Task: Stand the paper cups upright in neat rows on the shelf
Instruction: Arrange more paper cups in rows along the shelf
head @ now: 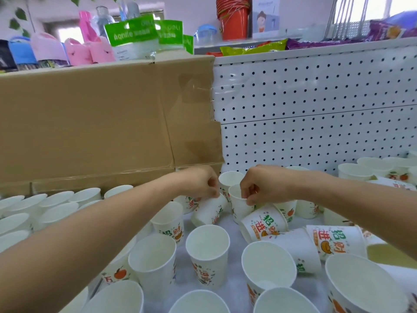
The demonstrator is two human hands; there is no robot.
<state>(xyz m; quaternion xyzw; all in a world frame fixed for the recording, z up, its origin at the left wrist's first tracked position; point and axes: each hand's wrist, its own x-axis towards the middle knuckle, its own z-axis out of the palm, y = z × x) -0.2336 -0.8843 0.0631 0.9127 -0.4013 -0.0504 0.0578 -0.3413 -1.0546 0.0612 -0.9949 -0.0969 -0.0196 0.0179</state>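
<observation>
Near the middle of the frame, the two hands work close together without touching. The left hand (200, 181) pinches the top edge of a tilted paper cup (209, 211), and the right hand (259, 186) pinches the rim of an upright cup (239, 205) beside it. On the white shelf (184, 290), toppled cups (264, 224) lie at centre right. Standing rows (56, 204) fill the left, below a cardboard box (101, 120).
</observation>
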